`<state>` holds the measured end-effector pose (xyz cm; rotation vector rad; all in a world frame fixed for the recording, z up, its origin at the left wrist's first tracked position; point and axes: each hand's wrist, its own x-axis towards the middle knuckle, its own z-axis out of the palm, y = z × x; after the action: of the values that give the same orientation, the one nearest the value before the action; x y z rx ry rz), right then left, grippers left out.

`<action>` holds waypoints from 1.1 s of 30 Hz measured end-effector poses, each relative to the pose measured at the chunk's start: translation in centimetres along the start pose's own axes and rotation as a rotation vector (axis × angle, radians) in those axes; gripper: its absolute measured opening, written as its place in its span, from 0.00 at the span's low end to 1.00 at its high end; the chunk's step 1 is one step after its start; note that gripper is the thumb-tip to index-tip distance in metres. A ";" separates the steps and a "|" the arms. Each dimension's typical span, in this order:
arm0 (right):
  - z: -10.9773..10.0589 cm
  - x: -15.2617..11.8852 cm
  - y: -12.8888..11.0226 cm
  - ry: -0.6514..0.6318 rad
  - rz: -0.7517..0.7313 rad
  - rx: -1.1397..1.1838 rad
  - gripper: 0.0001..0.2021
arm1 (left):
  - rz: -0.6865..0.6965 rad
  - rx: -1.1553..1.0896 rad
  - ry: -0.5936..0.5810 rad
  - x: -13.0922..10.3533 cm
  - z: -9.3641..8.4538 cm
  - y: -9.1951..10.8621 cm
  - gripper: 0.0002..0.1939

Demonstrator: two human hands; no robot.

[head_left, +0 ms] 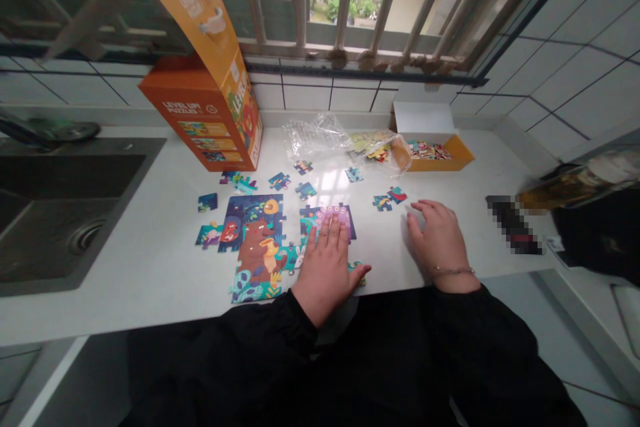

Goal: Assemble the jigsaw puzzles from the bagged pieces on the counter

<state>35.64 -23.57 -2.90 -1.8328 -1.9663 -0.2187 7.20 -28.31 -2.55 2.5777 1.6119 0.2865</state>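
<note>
My left hand (327,267) lies flat, fingers stretched, on a joined puzzle section (345,215) with a pink dotted shape. Part of that section is hidden under the hand. To its left lies a larger joined section with a brown bear (257,250), and a strip with a white rabbit (295,258) reaches toward my fingers. My right hand (440,240) rests on the counter, fingers apart and slightly curled, with nothing visible in it. Two puzzle pieces (390,199) lie just beyond its fingertips. More loose pieces (306,191) are scattered behind the sections.
An orange puzzle box (210,117) stands upright with its lid raised. Behind the pieces lie a crumpled clear plastic bag (317,137) and an open yellow box (453,155) holding pieces. A sink (150,150) is at the left; a bottle (575,183) lies at the right.
</note>
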 end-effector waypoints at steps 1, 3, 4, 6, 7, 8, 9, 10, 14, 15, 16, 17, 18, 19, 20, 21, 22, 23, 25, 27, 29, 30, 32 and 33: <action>0.5 0.7 -0.2 -0.015 -0.009 -0.003 0.18 | 0.012 -0.006 0.014 0.3 0.1 0.4 0.50; 1.5 2.1 -0.5 -0.048 -0.017 -0.013 0.19 | 0.047 -0.025 0.012 0.8 0.5 1.1 0.50; 2.0 2.7 -0.6 -0.063 -0.016 -0.017 0.20 | 0.057 -0.034 0.000 0.9 0.7 1.4 0.49; 2.8 3.7 -0.5 -0.096 -0.007 -0.025 0.21 | 0.062 -0.051 -0.025 1.0 1.1 1.6 0.47; 3.2 4.0 -0.5 -0.112 0.001 -0.034 0.22 | 0.062 -0.054 -0.031 1.0 1.2 1.5 0.47; 3.5 4.2 -0.4 -0.127 0.012 -0.045 0.21 | 0.066 -0.056 -0.032 0.9 1.3 1.5 0.47; 3.7 4.3 -0.3 -0.138 0.025 -0.057 0.21 | 0.070 -0.055 -0.028 0.8 1.4 1.4 0.48; 3.9 4.4 -0.2 -0.145 0.040 -0.068 0.20 | 0.073 -0.052 -0.020 0.8 1.4 1.4 0.48; 4.5 4.1 0.2 -0.135 0.086 -0.086 0.17 | 0.066 -0.033 0.005 0.5 1.3 1.6 0.49; 4.5 4.1 0.2 -0.128 0.088 -0.088 0.16 | 0.070 -0.028 0.012 0.3 1.1 1.7 0.48; 4.6 4.0 0.3 -0.121 0.087 -0.090 0.16 | 0.083 -0.025 0.020 0.1 0.8 1.8 0.48; 4.7 4.0 0.3 -0.115 0.084 -0.092 0.16 | 0.100 -0.024 0.031 -0.3 0.4 1.8 0.47; 4.7 4.0 0.3 -0.107 0.080 -0.093 0.16 | 0.110 -0.024 0.044 -0.8 -0.2 1.6 0.44; 4.8 4.0 0.3 -0.100 0.077 -0.094 0.16 | 0.116 -0.024 0.059 -1.3 -0.8 1.2 0.41; 4.8 4.0 0.4 -0.094 0.075 -0.092 0.16 | 0.099 -0.024 0.077 -1.9 -1.5 0.6 0.37; 4.8 4.0 0.4 -0.091 0.072 -0.089 0.16 | 0.056 -0.019 0.096 -2.6 -2.3 -0.5 0.33; 4.8 4.0 0.4 -0.088 0.069 -0.082 0.16 | 0.012 -0.009 0.122 -3.3 -3.2 -1.8 0.29; 4.8 4.0 0.4 -0.085 0.068 -0.076 0.16 | -0.047 0.004 0.148 -4.0 -4.0 -3.6 0.28; 4.8 4.0 0.5 -0.078 0.070 -0.061 0.16 | -0.169 0.051 0.186 -5.3 -5.6 -7.9 0.28; 4.8 3.9 0.4 -0.067 0.078 -0.053 0.16 | -0.315 0.127 0.187 -6.5 -6.7 -12.7 0.28; 4.8 3.9 0.4 -0.057 0.083 -0.050 0.16 | -0.409 0.166 0.146 -7.5 -7.3 -17.2 0.30; 4.8 3.9 0.4 -0.055 0.085 -0.048 0.15 | -0.408 0.155 0.103 -7.9 -7.4 -19.1 0.32; 4.7 3.9 0.3 -0.055 0.091 -0.047 0.15 | -0.353 0.075 -0.013 -8.7 -7.6 -22.0 0.32; 4.7 3.8 0.2 -0.058 0.094 -0.046 0.14 | -0.343 0.030 -0.048 -9.1 -7.7 -23.0 0.33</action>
<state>34.80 -18.17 -5.49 -1.9764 -1.9228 -0.1855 -18.54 -26.50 -0.03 2.2520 2.0091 0.1718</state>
